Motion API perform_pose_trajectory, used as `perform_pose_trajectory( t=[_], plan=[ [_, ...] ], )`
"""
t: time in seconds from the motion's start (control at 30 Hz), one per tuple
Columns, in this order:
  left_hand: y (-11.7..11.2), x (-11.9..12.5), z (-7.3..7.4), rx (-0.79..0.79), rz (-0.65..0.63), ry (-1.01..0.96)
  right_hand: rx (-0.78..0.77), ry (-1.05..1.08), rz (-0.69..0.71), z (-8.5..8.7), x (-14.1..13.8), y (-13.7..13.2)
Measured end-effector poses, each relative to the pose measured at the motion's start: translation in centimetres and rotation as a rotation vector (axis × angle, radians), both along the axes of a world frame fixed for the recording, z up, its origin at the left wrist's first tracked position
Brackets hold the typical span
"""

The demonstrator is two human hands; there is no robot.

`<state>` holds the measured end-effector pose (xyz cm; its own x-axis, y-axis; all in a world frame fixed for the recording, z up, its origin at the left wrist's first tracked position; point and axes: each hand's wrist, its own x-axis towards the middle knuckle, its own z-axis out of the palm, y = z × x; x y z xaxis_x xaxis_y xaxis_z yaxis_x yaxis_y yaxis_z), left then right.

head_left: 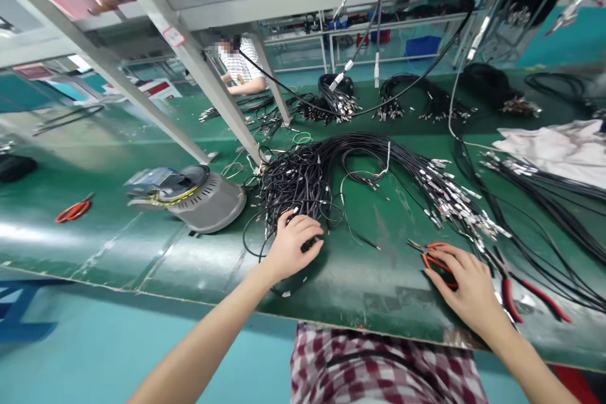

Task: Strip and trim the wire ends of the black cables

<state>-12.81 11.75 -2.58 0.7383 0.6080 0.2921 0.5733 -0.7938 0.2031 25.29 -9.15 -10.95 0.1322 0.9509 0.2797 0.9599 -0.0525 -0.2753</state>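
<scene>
head view: l fingers (303, 228) curled on black cable pile (303, 183), r fingers (461, 260) spread, half hiding orange pliers (430, 257)

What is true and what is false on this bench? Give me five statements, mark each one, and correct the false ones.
1. The left hand rests on a bundle of black cables. True.
2. The right hand is on a roll of tape. False: it is on orange pliers.
3. Red pliers lie to the right of the right hand. True.
4. The bench top is blue. False: the bench is green.
5. A co-worker in a striped shirt is across the bench. True.
</scene>
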Motion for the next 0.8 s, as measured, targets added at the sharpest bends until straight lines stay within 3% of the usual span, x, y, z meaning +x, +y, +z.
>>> perform_pose_trajectory(
  t=[0.17, 0.27, 0.37, 0.57, 0.8],
  plan=[
    [3.9, 2.9, 1.8, -0.042, 0.132, -0.042, 0.007, 0.020, 0.006, 0.4, -0.1, 0.0],
    [6.6, 3.7, 1.6, -0.081, 0.114, 0.001, 0.005, 0.033, 0.009, 0.6, -0.1, 0.0],
    [7.8, 3.6, 2.2, -0.126, 0.081, -0.017, 0.000, 0.049, 0.011, 0.7, 0.0, 0.0],
    [7.4, 2.9, 6.2, -0.197, 0.091, -0.142, -0.001, 0.082, 0.019, 0.8, 0.3, 0.0],
    [4.7, 3.9, 10.2, -0.310, 0.130, -0.294, 0.001, 0.144, 0.022, 0.9, 0.2, 0.0]
  ],
)
